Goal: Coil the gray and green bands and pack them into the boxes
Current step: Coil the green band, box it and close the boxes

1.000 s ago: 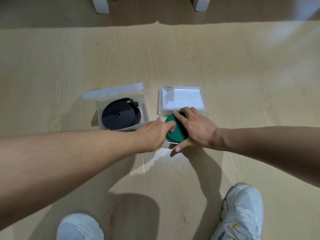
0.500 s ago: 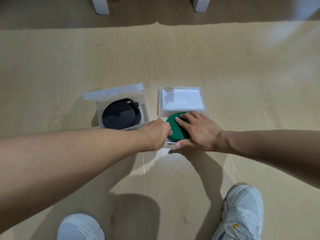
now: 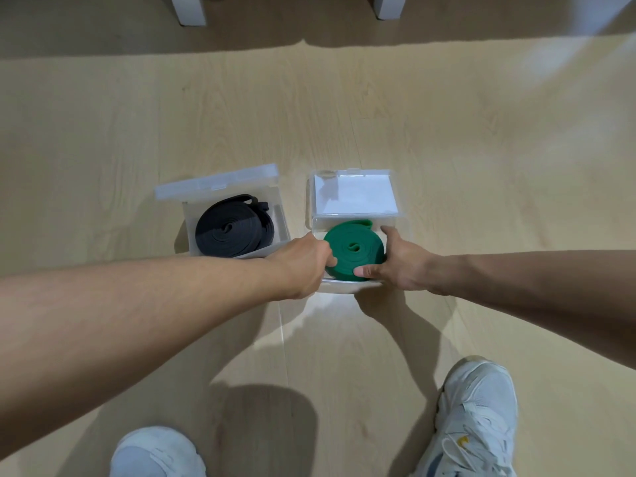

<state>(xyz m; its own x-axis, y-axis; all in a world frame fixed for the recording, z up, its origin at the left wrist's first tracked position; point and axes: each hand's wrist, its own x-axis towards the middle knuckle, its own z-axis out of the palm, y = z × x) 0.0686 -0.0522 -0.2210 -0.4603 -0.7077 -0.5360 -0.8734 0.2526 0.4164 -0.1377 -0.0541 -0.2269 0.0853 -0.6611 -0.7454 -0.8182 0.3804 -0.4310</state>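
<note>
in the right clear box [image 3: 405, 224] — green band [image 3: 354, 251] coiled, both hands gripping it

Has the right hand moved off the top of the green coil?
Yes. The right hand slid right, off the green band, now gripping its right edge inside the right box.

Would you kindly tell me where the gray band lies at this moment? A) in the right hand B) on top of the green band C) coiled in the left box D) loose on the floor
C: the gray band sits coiled inside the open left box, with neither hand on it.
</note>
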